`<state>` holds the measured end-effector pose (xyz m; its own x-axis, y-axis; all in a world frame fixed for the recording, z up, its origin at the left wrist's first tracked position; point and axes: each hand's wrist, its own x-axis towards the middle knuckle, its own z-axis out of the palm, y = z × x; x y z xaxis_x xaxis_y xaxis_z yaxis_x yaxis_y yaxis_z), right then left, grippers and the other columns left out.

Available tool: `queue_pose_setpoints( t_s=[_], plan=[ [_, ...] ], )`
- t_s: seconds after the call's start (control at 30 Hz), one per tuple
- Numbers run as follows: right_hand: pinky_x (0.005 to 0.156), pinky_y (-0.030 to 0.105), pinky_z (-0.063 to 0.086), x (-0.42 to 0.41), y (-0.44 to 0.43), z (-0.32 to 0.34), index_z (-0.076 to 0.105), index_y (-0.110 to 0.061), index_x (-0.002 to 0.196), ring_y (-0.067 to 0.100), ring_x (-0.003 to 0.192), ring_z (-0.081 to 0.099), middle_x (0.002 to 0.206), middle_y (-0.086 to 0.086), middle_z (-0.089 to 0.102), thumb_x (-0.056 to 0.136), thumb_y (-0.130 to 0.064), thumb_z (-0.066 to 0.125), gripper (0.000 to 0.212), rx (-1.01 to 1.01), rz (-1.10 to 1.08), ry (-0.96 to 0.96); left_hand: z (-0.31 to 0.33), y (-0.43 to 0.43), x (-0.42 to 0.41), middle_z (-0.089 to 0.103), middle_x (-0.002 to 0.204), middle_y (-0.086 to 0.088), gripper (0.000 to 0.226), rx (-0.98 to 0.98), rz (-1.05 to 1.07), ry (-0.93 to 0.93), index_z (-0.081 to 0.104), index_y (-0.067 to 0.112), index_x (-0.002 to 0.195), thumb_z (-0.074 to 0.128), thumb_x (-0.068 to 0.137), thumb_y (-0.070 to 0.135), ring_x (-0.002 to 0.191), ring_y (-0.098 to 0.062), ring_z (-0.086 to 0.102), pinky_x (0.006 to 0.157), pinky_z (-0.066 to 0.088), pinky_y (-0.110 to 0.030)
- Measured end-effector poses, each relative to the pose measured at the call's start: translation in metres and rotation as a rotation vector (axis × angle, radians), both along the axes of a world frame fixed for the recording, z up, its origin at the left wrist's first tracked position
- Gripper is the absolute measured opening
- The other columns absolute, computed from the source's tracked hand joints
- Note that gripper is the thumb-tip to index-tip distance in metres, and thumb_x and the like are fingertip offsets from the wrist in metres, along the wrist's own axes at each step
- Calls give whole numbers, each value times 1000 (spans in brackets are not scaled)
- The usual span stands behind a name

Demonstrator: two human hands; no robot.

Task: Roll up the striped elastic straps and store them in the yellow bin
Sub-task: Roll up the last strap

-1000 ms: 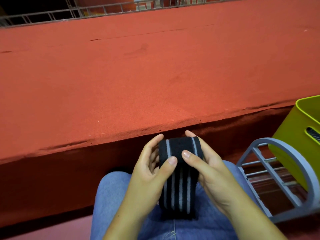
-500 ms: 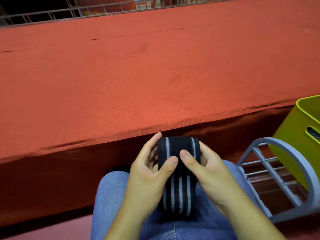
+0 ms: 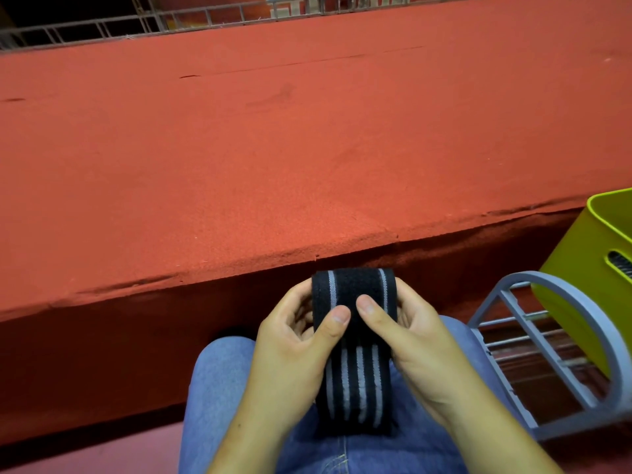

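Since a second ago the fingertips that peeked over the top of the roll have sunk out of sight behind it, and the two thumbs have closed toward each other. The roll now stands a little higher than the fingers.

The left hand (image 3: 290, 340) grips the striped elastic strap (image 3: 354, 292) from its left side. Its fingers are curled behind the roll, and its thumb (image 3: 337, 318) presses on the roll's front face. The rolled part of the strap sits between the two sets of fingers and just above both thumbs. Its unrolled tail (image 3: 354, 388) hangs down below the thumbs and lies on the person's blue jeans (image 3: 219, 388). The right hand (image 3: 417, 336) holds the roll from the other side in the same way, fingers curled round the back. The tip of the right thumb (image 3: 367, 306) is pressed to the front, just beside the left thumb's tip.

Beyond the fingertips runs a wide red felt-covered surface (image 3: 307, 148). Off to the right of the right hand's knuckles stands a grey rack (image 3: 528, 277). Further right again sits the yellow bin (image 3: 588, 261), well apart from the strap.
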<state>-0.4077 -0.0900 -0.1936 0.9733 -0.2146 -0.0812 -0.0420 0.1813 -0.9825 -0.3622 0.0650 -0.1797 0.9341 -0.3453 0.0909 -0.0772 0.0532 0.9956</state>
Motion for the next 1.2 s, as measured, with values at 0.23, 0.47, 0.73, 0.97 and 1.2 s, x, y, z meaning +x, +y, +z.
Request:
queue_pose_setpoints(
  t_s=[0.23, 0.47, 0.73, 0.97, 1.2],
  plan=[
    [99, 83, 44, 1, 2, -3, 71, -35, 124, 43, 116, 71, 121, 12, 77, 81, -70, 72, 56, 45, 55, 78, 1, 0, 0, 76, 119, 6, 39, -21, 39, -32, 67, 19, 128, 73, 89, 17, 114, -10, 71, 97, 54, -22],
    [110, 61, 50, 0, 1, -4, 75, -34, 117, 29, 116, 74, 121, 8, 78, 80, -74, 69, 54, 89, 84, 126, 0, 1, 1, 73, 126, 6, 44, -43, 56, -38, 63, 22, 132, 73, 91, 7, 121, -11, 67, 108, 50, -28],
    [111, 65, 48, 0, 3, 3, 74, -32, 121, 32, 118, 73, 123, 11, 77, 68, -86, 73, 75, 101, 45, 78, -1, 0, 1, 73, 122, 7, 52, -28, 19, -46, 68, 32, 124, 71, 90, -7, 115, -13, 70, 100, 54, -25],
    [110, 54, 52, 0, 3, 3, 76, -40, 111, 22, 118, 74, 122, 4, 78, 52, -93, 77, 79, 88, 1, 42, -5, 1, 1, 65, 137, 7, 56, 59, -23, -132, 68, 42, 124, 72, 91, -3, 131, -16, 61, 112, 48, -47],
    [103, 61, 55, 0, 3, 2, 68, -51, 120, 20, 114, 75, 123, -1, 78, 54, -83, 84, 75, 102, -41, 66, -6, 3, -2, 47, 153, 24, 56, 126, -133, -132, 60, 47, 127, 71, 87, 10, 143, 0, 45, 114, 44, -29]
  ],
)
